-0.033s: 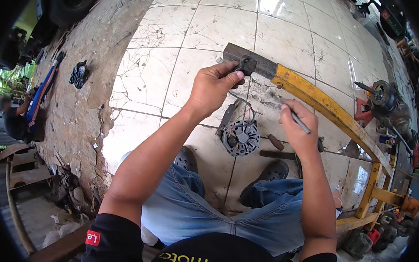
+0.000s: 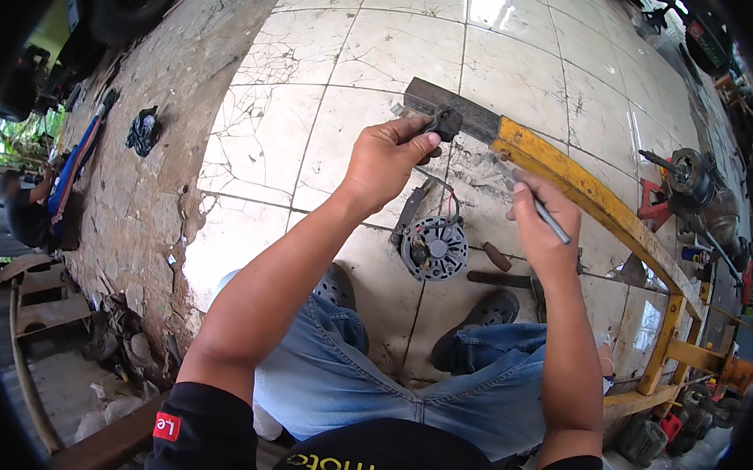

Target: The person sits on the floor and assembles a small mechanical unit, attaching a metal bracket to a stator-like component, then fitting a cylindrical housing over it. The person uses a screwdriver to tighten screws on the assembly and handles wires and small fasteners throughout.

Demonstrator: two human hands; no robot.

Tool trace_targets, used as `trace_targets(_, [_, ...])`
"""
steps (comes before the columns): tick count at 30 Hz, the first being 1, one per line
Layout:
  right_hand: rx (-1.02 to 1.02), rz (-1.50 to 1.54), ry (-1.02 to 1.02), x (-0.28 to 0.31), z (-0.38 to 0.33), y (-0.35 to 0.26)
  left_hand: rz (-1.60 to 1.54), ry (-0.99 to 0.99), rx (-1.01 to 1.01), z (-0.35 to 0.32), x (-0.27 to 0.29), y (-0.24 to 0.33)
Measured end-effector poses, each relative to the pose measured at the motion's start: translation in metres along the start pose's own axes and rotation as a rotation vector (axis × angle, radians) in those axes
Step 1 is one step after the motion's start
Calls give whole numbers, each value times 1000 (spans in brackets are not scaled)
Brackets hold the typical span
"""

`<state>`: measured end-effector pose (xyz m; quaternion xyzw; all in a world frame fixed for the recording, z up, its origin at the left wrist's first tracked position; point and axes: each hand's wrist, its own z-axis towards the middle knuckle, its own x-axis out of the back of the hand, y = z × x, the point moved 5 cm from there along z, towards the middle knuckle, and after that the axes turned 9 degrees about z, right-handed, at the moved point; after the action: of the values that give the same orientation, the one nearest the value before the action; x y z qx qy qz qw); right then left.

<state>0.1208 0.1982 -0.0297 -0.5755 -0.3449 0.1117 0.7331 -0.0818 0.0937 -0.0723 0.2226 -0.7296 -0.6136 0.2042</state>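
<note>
Pinched between the thumb and fingers of my left hand is a small black part, held over the dark steel end of a yellow beam. My right hand grips a slim grey rod-shaped tool, its tip pointing up and left toward the beam, apart from the black part. On the floor below and between my hands lies a round, slotted metal alternator with wires on it. A long dark tool lies beside it, next to the wires.
The yellow beam runs from the middle to a frame at the right. A hammer and a brown handle lie near my right shoe. Machine parts stand at right; a person sits far left.
My right hand has shifted slightly right and down with the rod-shaped tool, and more of its tip shows. My left hand still holds the black part, almost unmoved.
</note>
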Motion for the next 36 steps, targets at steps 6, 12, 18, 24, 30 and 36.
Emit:
trace_targets(6, [201, 133, -55, -17, -3, -26, 15, -53, 76, -6, -7, -9])
trace_targets(12, [28, -73, -55, -3, 3, 5, -77, -51, 84, -5, -1, -6])
trace_targets(18, [11, 250, 30, 5, 8, -29, -22, -114, 132, -11, -12, -9])
trace_targets(24, [-114, 421, 50, 3, 3, -27, 6, -166, 132, -14, -20, -12])
trace_targets(30, [-58, 316, 113, 3, 10, -1, 30, -162, 154, -16, -20, -14])
trace_targets(36, [-47, 363, 22, -7, 0, -23, 49, -176, 160, -13, -16, -16])
